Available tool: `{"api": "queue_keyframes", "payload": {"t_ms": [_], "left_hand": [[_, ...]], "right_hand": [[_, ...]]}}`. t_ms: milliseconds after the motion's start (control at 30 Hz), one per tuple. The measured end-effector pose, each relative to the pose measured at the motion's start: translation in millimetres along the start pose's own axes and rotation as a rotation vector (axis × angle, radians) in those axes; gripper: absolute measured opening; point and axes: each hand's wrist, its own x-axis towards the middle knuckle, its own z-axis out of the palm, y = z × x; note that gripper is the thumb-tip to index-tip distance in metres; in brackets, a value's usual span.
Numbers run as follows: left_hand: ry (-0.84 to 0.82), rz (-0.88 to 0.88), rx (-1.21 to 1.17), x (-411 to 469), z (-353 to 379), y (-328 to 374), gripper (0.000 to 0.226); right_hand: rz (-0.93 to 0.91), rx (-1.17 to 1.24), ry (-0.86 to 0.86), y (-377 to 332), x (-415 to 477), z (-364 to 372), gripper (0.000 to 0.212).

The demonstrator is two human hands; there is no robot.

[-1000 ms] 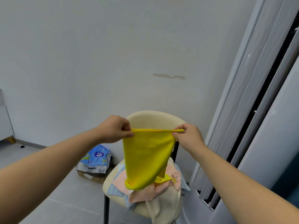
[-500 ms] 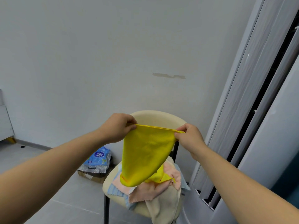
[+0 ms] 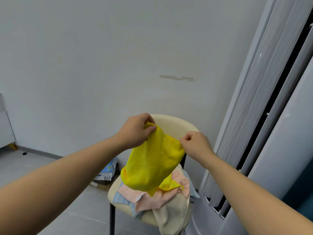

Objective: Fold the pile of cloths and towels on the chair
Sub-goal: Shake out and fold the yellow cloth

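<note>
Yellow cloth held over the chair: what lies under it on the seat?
A pink cloth over a light blue cloth, and a cream towel drooping off the front of the chair. The yellow cloth covers the pile's back part, so anything there is hidden.

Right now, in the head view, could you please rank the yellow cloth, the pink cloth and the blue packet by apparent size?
1. yellow cloth, though held nearest the camera.
2. pink cloth, partly covered.
3. blue packet, partly hidden.
</note>
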Motion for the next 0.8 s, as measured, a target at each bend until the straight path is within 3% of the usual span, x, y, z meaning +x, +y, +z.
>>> {"api": "queue_keyframes", "payload": {"t_ms": [233, 367, 500, 667, 800], "left_hand": [[0.005, -0.040, -0.060, 1, 8, 3, 0.009], [-0.009, -0.049, -0.108, 1, 12, 5, 0.011], [-0.016, -0.028, -0.190, 2, 16, 8, 0.011], [-0.093, -0.012, -0.189, 1, 15, -9, 0.033], [-0.196, -0.023, -0.313, -7, 31, -31, 0.014]], "right_hand": [[0.042, 0.277, -0.046, -13, -2, -4, 0.025], [-0.119, 0.069, -0.164, -22, -4, -5, 0.013], [-0.329, -0.094, -0.271, -26, -5, -2, 0.020], [-0.376, -0.046, -0.203, -28, 6, -4, 0.035], [-0.350, 0.074, -0.162, -30, 11, -9, 0.038]]}}
